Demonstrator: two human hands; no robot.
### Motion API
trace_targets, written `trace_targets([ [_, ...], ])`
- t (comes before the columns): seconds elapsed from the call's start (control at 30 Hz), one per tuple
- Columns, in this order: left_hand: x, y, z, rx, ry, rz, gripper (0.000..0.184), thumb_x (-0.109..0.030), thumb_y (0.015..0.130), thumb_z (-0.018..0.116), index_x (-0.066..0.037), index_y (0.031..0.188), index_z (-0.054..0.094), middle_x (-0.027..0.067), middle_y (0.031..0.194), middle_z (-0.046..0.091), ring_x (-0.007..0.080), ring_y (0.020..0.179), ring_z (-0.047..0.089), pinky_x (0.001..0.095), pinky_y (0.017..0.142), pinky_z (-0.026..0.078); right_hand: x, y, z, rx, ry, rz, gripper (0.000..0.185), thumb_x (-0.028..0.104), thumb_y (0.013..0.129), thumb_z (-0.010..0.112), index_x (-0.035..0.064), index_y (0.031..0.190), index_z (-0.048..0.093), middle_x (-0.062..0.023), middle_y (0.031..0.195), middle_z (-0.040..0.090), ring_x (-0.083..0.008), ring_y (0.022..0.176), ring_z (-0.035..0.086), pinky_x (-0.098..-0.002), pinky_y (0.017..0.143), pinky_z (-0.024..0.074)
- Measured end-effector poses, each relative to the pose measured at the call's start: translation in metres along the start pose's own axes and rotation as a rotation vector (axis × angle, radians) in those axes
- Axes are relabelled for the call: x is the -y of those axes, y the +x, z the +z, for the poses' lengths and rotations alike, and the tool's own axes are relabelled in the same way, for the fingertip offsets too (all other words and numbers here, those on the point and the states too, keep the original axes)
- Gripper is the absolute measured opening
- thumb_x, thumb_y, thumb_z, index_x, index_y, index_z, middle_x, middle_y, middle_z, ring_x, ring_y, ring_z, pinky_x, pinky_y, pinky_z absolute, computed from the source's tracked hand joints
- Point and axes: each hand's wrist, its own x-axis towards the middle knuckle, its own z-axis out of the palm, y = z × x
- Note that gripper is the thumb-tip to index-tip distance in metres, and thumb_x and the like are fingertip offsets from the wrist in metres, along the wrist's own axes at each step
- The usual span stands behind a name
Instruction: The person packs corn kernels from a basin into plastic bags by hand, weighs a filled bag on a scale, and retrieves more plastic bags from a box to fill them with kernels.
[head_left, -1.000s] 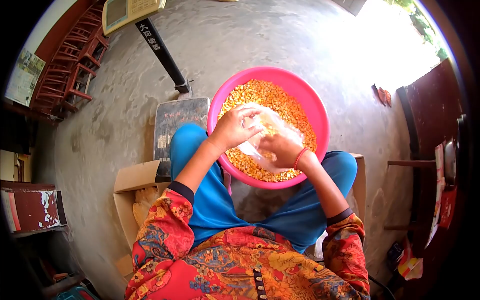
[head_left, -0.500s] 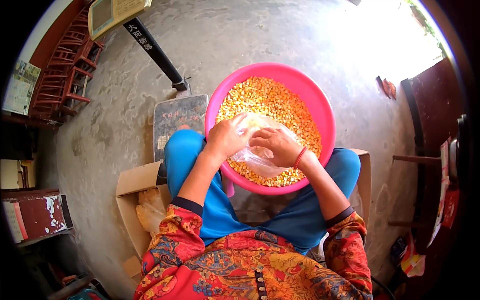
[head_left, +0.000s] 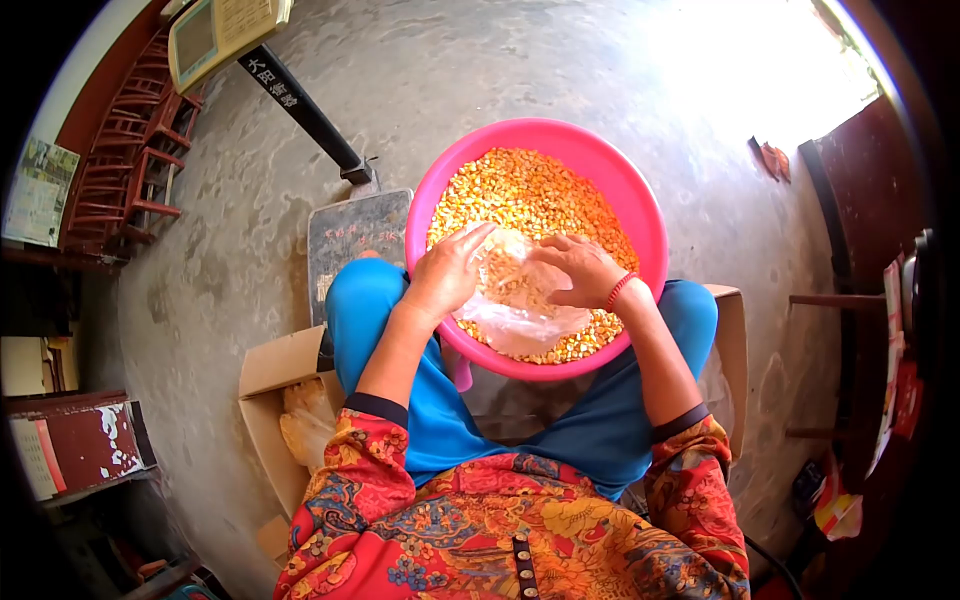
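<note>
A clear plastic bag (head_left: 520, 325) lies on yellow corn kernels (head_left: 525, 185) in a pink basin (head_left: 655, 235). Its mouth gapes between my hands, and kernels show through or inside it. My left hand (head_left: 448, 272) is closed on the bag's left edge, fingers pointing away from me. On the other side, my right hand (head_left: 585, 272), with a red bracelet at the wrist, touches the bag with fingers spread and thumb apart. Whether any film sits under its fingertips is hard to make out.
A platform scale (head_left: 355, 235) stands left of the basin, its display (head_left: 225, 40) on a black post. Cardboard boxes (head_left: 275, 365) flank my legs. Red chairs (head_left: 125, 165) are stacked at the far left, and dark furniture (head_left: 870, 220) stands at the right.
My hands have moved apart, the right one shifting up and to the right. Between them the bag's mouth has widened, showing more kernels.
</note>
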Motion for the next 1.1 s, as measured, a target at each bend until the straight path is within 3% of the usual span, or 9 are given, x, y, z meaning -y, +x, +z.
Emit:
trace_targets([
  [0.1, -0.006, 0.000, 0.000, 0.075, 0.003, -0.078, 0.049, -0.002, 0.073, 0.050, -0.008, 0.122, 0.050, 0.0168, 0.118, 0.054, 0.0326, 0.107, 0.052, 0.0380, 0.089, 0.044, -0.012, -0.001, 0.001, 0.118, 0.092, 0.039, 0.048, 0.020, 0.067, 0.069, 0.0110, 0.112, 0.056, -0.0138, 0.117, 0.052, -0.0320, 0.109, 0.048, -0.0404, 0.094, 0.0386],
  [0.23, -0.012, 0.005, 0.000, -0.006, -0.036, -0.012, 0.046, -0.009, 0.075, 0.056, -0.006, 0.121, 0.051, 0.0180, 0.117, 0.054, 0.0323, 0.107, 0.052, 0.0377, 0.090, 0.044, -0.027, 0.017, -0.018, -0.215, 0.258, -0.024, 0.022, 0.015, 0.076, 0.063, 0.0085, 0.097, 0.063, -0.0128, 0.101, 0.060, -0.0300, 0.100, 0.055, -0.0388, 0.086, 0.0443],
  [0.27, -0.016, 0.006, -0.002, -0.026, -0.085, -0.012, 0.045, -0.011, 0.076, 0.058, -0.006, 0.120, 0.052, 0.0180, 0.116, 0.054, 0.0320, 0.107, 0.053, 0.0370, 0.090, 0.044, -0.036, 0.025, -0.013, -0.411, 0.218, -0.046, 0.016, 0.015, 0.076, 0.061, 0.0089, 0.091, 0.065, -0.0119, 0.086, 0.062, -0.0300, 0.085, 0.058, -0.0393, 0.076, 0.0477],
  [0.37, -0.018, 0.010, -0.003, -0.066, -0.159, -0.008, 0.043, -0.014, 0.077, 0.062, -0.005, 0.118, 0.053, 0.0179, 0.114, 0.056, 0.0313, 0.105, 0.054, 0.0358, 0.089, 0.045, -0.058, 0.046, -0.008, -0.440, -0.041, 0.253, 0.027, 0.018, 0.080, 0.055, 0.0108, 0.106, 0.060, -0.0129, 0.108, 0.057, -0.0315, 0.104, 0.051, -0.0418, 0.088, 0.0419],
  [0.5, -0.014, 0.010, 0.000, -0.063, -0.233, -0.048, 0.038, -0.015, 0.077, 0.062, -0.004, 0.113, 0.057, 0.0168, 0.108, 0.059, 0.0299, 0.101, 0.057, 0.0346, 0.088, 0.046, -0.077, 0.060, 0.022, -0.471, -0.177, 0.306, 0.043, 0.026, 0.081, 0.052, 0.0150, 0.123, 0.048, -0.0124, 0.126, 0.045, -0.0321, 0.117, 0.042, -0.0478, 0.092, 0.0372],
  [0.7, -0.002, 0.011, 0.004, -0.088, -0.122, -0.040, 0.031, -0.014, 0.079, 0.059, -0.004, 0.108, 0.060, 0.0149, 0.107, 0.061, 0.0292, 0.097, 0.059, 0.0349, 0.084, 0.047, -0.066, 0.053, 0.041, -0.454, -0.124, 0.219, 0.029, 0.023, 0.083, 0.053, 0.0140, 0.111, 0.056, -0.0111, 0.110, 0.052, -0.0326, 0.108, 0.046, -0.0453, 0.089, 0.0403],
  [0.9, -0.009, 0.014, -0.002, -0.179, -0.225, -0.092, 0.028, -0.013, 0.080, 0.058, -0.004, 0.106, 0.061, 0.0142, 0.105, 0.061, 0.0282, 0.095, 0.059, 0.0349, 0.082, 0.047, -0.067, 0.052, 0.044, -0.473, -0.159, 0.214, 0.017, 0.019, 0.084, 0.054, 0.0123, 0.098, 0.060, -0.0092, 0.095, 0.054, -0.0293, 0.087, 0.057, -0.0401, 0.071, 0.0482],
  [1.03, -0.006, 0.011, -0.003, -0.147, -0.193, -0.078, 0.028, -0.009, 0.079, 0.058, -0.005, 0.106, 0.061, 0.0149, 0.104, 0.062, 0.0275, 0.095, 0.060, 0.0330, 0.081, 0.048, -0.084, 0.058, 0.048, -0.711, 0.050, 0.195, 0.013, 0.017, 0.085, 0.055, 0.0099, 0.090, 0.065, -0.0052, 0.077, 0.058, -0.0234, 0.071, 0.059, -0.0343, 0.062, 0.0478],
  [1.1, -0.007, 0.011, -0.004, -0.139, -0.202, -0.087, 0.027, -0.009, 0.079, 0.058, -0.005, 0.106, 0.062, 0.0149, 0.103, 0.062, 0.0279, 0.095, 0.060, 0.0336, 0.081, 0.048, -0.092, 0.060, 0.049, -0.758, 0.825, 0.430, 0.017, 0.017, 0.088, 0.052, 0.0057, 0.091, 0.064, -0.0011, 0.074, 0.057, -0.0125, 0.061, 0.054, -0.0249, 0.052, 0.0435],
])
